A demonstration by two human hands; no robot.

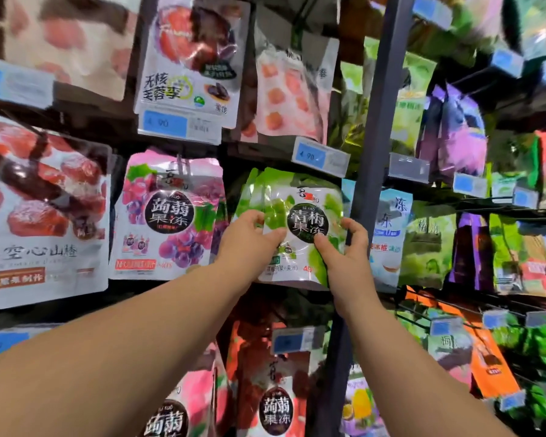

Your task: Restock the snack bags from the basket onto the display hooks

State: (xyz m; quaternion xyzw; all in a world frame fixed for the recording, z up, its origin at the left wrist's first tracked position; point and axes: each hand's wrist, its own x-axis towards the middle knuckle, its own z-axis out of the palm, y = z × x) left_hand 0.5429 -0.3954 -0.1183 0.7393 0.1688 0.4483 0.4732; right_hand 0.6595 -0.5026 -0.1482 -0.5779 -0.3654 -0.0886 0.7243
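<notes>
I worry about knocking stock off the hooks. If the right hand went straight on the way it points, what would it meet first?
The right hand already pinches the green jelly bag, so it would probably push that bag into the other green bags hanging behind it. Depth there is unclear.

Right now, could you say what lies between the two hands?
The green snack bag, gripped by the left hand and the right hand; head view.

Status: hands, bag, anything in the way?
Left hand and right hand both grip green jelly bag. Bag at green row, hang unclear. Nothing blocking.
</notes>
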